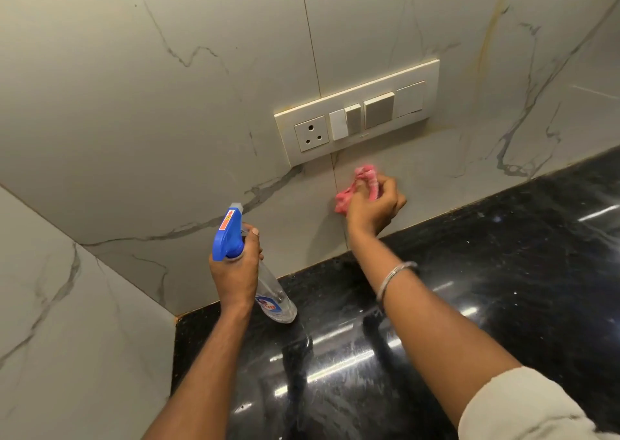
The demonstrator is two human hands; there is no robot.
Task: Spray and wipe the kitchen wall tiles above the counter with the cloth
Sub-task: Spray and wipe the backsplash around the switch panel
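The clear plastic spray bottle with a blue trigger head [272, 290] is in the left hand [235, 273], whose fingers are curled round the neck just under the trigger head, thumb lying along the near side. The bottle's long axis is tilted: the base is low and to the right, close over the glossy black stone tabletop [453, 305], though I cannot tell whether it touches. The head is up and to the left, and the grey nozzle points at the grey-veined white marble wall tiles [161, 104]. The left forearm comes up from the bottom edge, wrist nearly straight.

Of the two hands, the right hand [374, 209] is further forward. It grips a bunched pink cloth [366, 178] and holds it against the wall tile, with folds showing above the fingers and at the left of the palm. The cloth lies just below the cream switch plate with a three-pin socket [359, 112], right beside the vertical tile joint and above the tabletop's back edge. The right arm is stretched out from the lower right, with a thin silver bangle [396, 278] near the wrist and a rolled pale sleeve [523, 406] at the elbow.
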